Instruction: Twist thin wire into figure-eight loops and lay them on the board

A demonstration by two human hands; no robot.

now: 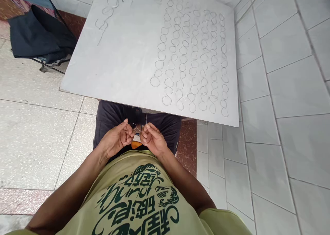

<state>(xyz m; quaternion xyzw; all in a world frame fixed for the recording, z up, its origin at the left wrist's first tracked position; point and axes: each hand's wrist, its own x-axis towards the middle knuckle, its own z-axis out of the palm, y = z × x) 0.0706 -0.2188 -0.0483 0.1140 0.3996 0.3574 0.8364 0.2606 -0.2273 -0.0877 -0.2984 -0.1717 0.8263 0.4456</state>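
Metal wire (134, 124), apparently half-bent, is being pinched by left hand (117, 138) and right hand (154, 138) fingertips, while shaped loops (183, 55) are lying on the table (116, 63).

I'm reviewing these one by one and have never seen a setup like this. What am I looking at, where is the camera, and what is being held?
There is no machine here, only a person working bare-handed. The single picture comes from a camera worn on the head, looking down past a yellow-green printed T-shirt. The left hand and right hand hold a thin, pale, bent wire between them, above the lap. Beyond is a flat white tabletop. On its right part lie columns of thin grey looped strands, which look like bent wire; a few looser, wavy grey strands lie at its upper left.
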